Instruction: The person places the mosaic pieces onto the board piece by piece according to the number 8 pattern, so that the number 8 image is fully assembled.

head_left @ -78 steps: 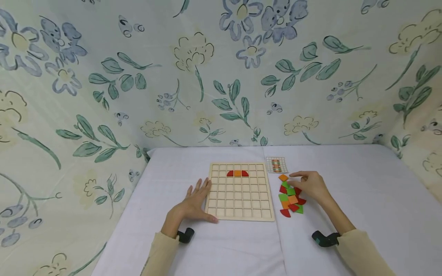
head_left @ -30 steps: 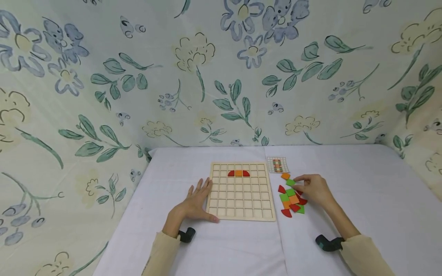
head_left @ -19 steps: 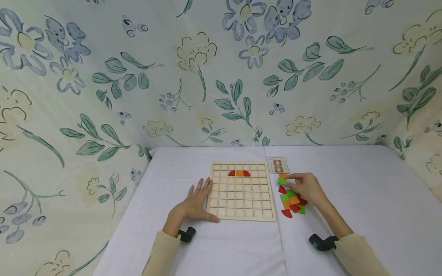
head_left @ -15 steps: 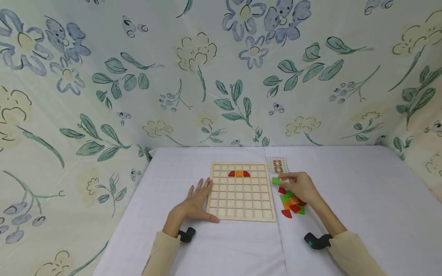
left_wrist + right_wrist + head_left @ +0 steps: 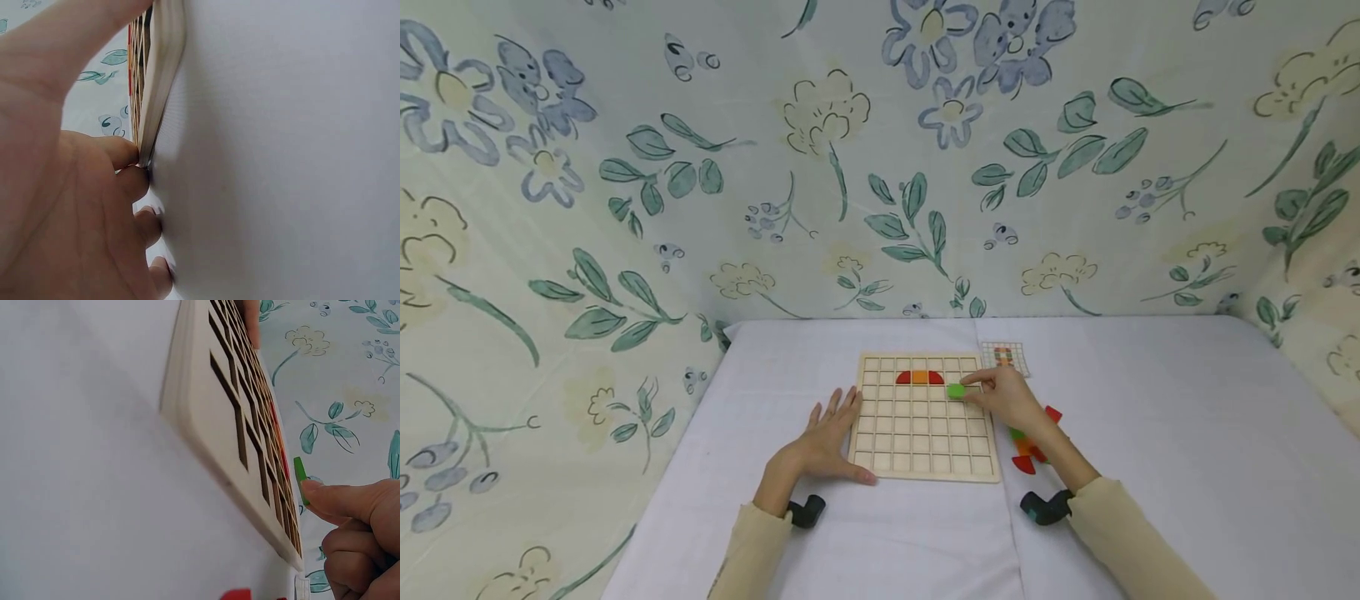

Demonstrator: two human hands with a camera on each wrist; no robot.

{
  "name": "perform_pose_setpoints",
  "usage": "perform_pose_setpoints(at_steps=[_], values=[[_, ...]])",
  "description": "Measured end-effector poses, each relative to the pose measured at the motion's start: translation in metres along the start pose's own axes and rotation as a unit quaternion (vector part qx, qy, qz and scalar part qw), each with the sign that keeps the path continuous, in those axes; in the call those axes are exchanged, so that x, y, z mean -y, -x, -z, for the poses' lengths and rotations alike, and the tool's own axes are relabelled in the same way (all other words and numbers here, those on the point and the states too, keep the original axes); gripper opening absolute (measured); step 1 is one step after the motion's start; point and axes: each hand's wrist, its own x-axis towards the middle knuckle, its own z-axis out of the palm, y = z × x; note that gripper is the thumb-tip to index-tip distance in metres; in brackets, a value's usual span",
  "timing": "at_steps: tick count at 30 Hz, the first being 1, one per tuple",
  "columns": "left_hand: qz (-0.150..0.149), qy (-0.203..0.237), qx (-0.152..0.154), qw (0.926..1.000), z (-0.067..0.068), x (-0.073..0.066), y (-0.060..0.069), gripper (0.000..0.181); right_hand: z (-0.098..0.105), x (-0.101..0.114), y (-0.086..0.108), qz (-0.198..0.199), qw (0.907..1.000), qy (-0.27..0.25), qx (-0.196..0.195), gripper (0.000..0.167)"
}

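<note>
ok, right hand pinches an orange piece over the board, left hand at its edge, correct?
Wrong colour: the right hand pinches a green piece, per the head view. It is over the board, with the left hand at its edge.

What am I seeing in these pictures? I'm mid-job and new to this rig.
No machine: a person works bare-handed. The wide view comes from the head, the close-ups from each wrist. On the white cloth lies a pale square wooden grid board holding an orange square tile between two red rounded tiles. The left hand rests against the board's left side; the right hand pinches a green square tile over the board. Near it are a small white gridded card and a partly hidden pile of coloured tiles.
</note>
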Motion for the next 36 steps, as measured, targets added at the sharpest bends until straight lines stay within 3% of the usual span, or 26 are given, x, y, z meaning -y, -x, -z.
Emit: perform_pose_setpoints(at_steps=[10, 36], values=[[0.003, -0.005, 0.001, 1.0000, -0.001, 0.000, -0.001, 0.140, -0.017, 0.008, -0.010, 0.024, 0.9996, -0.004, 0.012, 0.024], [0.006, -0.006, 0.002, 1.0000, -0.001, 0.000, -0.001, 0.141, -0.025, 0.007, -0.014, -0.002, 0.9997, -0.023, 0.001, 0.027]])
